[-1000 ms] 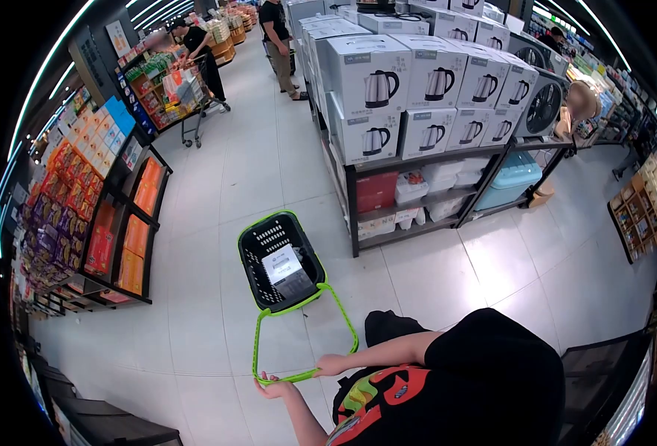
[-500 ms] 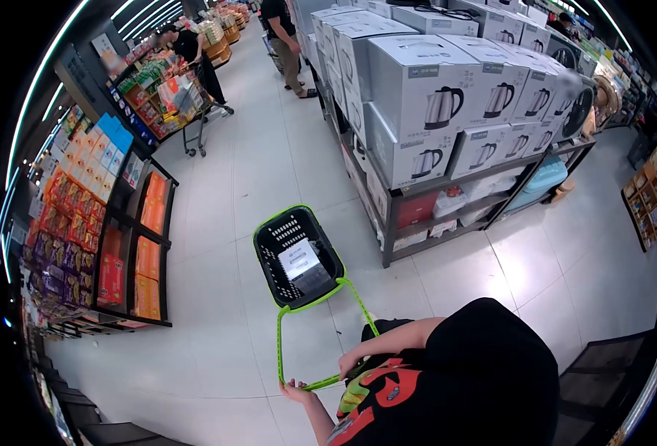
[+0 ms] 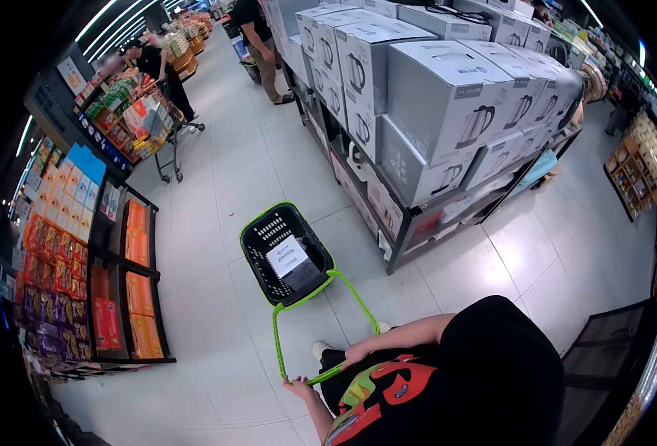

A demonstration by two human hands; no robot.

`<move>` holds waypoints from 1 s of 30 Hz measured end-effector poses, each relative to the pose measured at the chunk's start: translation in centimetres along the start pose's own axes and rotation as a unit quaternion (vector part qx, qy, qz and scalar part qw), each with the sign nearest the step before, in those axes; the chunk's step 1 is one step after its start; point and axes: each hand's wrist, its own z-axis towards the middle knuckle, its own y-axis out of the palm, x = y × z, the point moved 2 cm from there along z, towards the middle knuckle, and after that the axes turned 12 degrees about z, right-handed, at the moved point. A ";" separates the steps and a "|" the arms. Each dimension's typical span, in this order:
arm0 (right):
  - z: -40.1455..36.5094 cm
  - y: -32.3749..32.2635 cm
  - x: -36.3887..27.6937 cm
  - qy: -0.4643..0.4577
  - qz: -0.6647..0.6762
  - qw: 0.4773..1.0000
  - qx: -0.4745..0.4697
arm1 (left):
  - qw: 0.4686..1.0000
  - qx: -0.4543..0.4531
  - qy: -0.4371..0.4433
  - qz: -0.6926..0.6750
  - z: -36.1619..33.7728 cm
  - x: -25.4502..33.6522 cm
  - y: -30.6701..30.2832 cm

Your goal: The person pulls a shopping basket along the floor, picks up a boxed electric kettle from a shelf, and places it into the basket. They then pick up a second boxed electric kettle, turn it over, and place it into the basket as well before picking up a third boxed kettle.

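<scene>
A black shopping basket (image 3: 256,276) with a bright green rim stands on the floor ahead of me. Inside it lies a white-and-grey box (image 3: 290,257). Its long green pull handle (image 3: 278,346) runs back toward my body. At the handle's left corner, my left hand (image 3: 297,385) has its fingers closed round the bar. Farther along the same bar, close to my shirt, my right hand (image 3: 354,354) grips it, its fingertips partly hidden.
To the right, a dark shelf unit (image 3: 410,236) bears stacked kettle boxes (image 3: 447,97). On the left is a snack shelf (image 3: 131,297). Ahead are a person with a shopping cart (image 3: 154,126) and another person (image 3: 258,48) beside the boxes.
The kettle boxes and shelf corner are nearer. The basket has shifted slightly left in view, and my shoes now show. Both hands keep hold of the handle.
</scene>
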 end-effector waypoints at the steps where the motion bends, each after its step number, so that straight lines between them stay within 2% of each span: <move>1: 0.4 -0.4 -0.2 0.029 -0.011 1.000 0.004 | 1.000 -0.017 -0.003 0.015 1.1 -0.3 0.2; 3: 1.2 -2.1 -0.3 0.090 -0.040 0.995 0.009 | 0.998 -0.049 -0.009 0.036 3.0 -0.3 1.0; 4: 1.3 -2.8 0.0 0.075 -0.055 0.994 0.058 | 0.996 -0.070 -0.002 0.053 3.7 0.0 1.6; 7: 2.8 -5.2 -2.1 0.064 -0.102 0.986 0.116 | 0.984 -0.162 -0.010 0.074 7.7 2.7 2.4; 8: 2.7 -6.3 -3.6 0.090 -0.073 0.989 0.095 | 0.980 -0.177 -0.031 0.081 8.7 4.0 2.6; 11: 5.7 -8.7 -4.9 0.085 -0.092 0.981 0.149 | 0.963 -0.190 0.053 0.182 13.3 6.2 3.3; 12: 7.0 -9.2 -5.6 0.089 -0.086 0.980 0.154 | 0.963 -0.190 0.069 0.178 15.8 6.1 3.4; 13: 8.3 -9.9 -6.3 0.092 -0.082 0.980 0.157 | 0.960 -0.197 0.071 0.186 16.3 8.3 3.6; 15: 10.2 -11.7 -7.8 0.098 -0.078 0.976 0.175 | 0.950 -0.186 0.142 0.206 16.5 13.3 3.8; 22: 13.9 -15.5 -11.8 0.070 -0.041 0.953 0.291 | 0.929 -0.189 0.207 0.240 24.2 18.5 6.5; 28: 14.5 -20.0 -10.4 0.056 -0.037 0.950 0.305 | 0.914 -0.184 0.182 0.311 26.5 19.1 10.6; 30: 14.5 -21.7 -9.1 0.079 -0.029 0.957 0.276 | 0.911 -0.210 0.136 0.328 26.5 19.0 12.4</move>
